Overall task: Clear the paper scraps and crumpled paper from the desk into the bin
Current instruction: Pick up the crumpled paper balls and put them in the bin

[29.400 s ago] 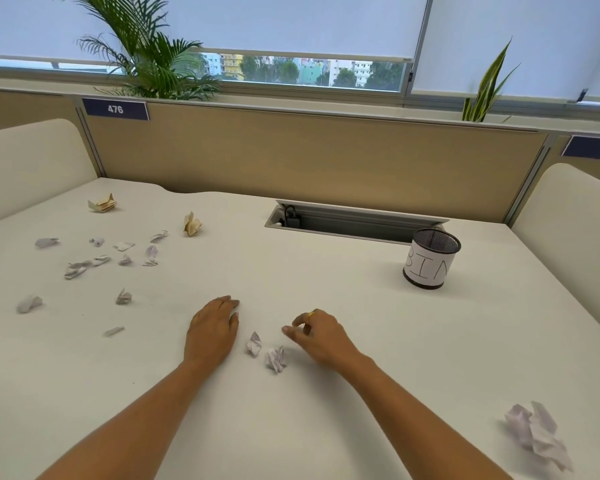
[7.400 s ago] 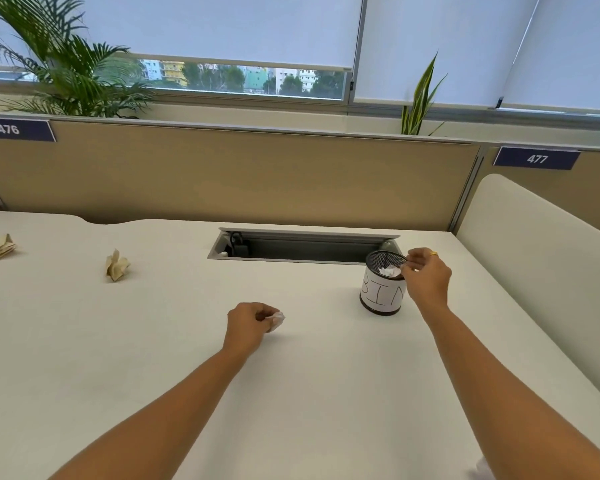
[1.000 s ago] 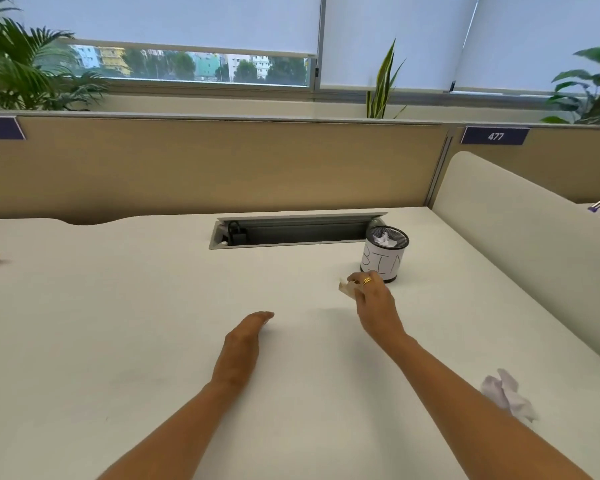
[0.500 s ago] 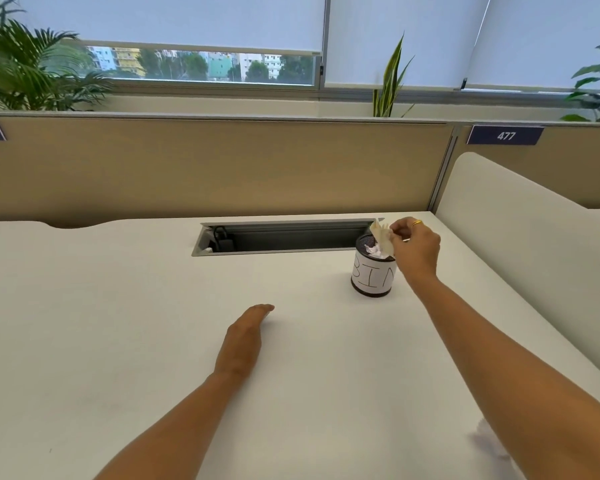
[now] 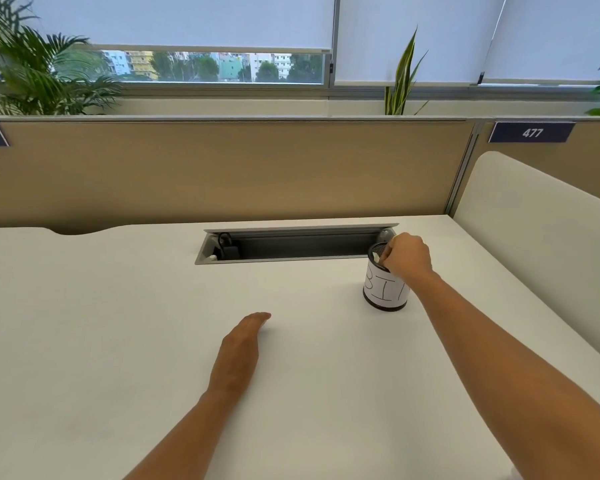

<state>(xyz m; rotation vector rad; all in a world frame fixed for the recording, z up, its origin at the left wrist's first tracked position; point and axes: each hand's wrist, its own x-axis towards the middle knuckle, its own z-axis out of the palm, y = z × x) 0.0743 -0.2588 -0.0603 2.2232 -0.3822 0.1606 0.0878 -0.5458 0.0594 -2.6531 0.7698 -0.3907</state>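
A small black mesh bin (image 5: 384, 293) wrapped in white paper lettered "BIN" stands on the white desk (image 5: 118, 323), right of centre. My right hand (image 5: 408, 255) is over the bin's mouth with its fingers curled down inside the rim. A pale sliver of crumpled paper (image 5: 382, 260) shows at the fingertips; the rest is hidden by the hand and the rim. My left hand (image 5: 241, 348) rests flat on the desk, fingers straight, holding nothing.
A recessed cable tray (image 5: 291, 243) with a black plug lies just behind the bin. A tan partition (image 5: 222, 168) closes the far edge and a cream side divider (image 5: 534, 244) stands on the right. Plants line the window sill.
My right hand lifted a tan crumpled paper from the desk to above the bin, then lowered it into the bin's mouth. My left hand has stayed flat on the desk.
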